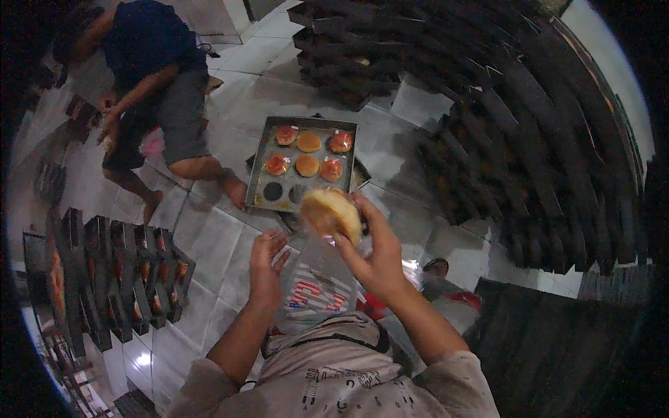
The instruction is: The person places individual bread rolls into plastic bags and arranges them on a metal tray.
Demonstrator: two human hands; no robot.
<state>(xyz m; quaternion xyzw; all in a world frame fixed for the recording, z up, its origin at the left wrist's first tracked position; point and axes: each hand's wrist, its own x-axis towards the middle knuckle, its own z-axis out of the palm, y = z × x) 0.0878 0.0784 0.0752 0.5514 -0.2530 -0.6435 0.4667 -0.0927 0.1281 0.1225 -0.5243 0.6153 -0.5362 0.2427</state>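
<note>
My right hand [376, 258] is closed on a round golden bun [324, 212], held tilted and slightly blurred over the near edge of a square metal tray [251, 164]. The tray lies on the tiled floor with several buns [308, 143] in it, some reddish, others plain golden, and dark round hollows at its near side. Left of the held bun, my left hand [270, 268] has its fingers curved apart, with nothing visible in them. Between my hands, below the bun, lies a printed plastic bag [313, 289].
A barefoot person [150, 76] in dark clothes is low at the upper left. Stacked dark trays [104, 272] stand at lower left, and larger stacks [516, 153] fill the upper right. A dark flat surface [550, 348] lies at lower right. Grey tiles [209, 251] surround me.
</note>
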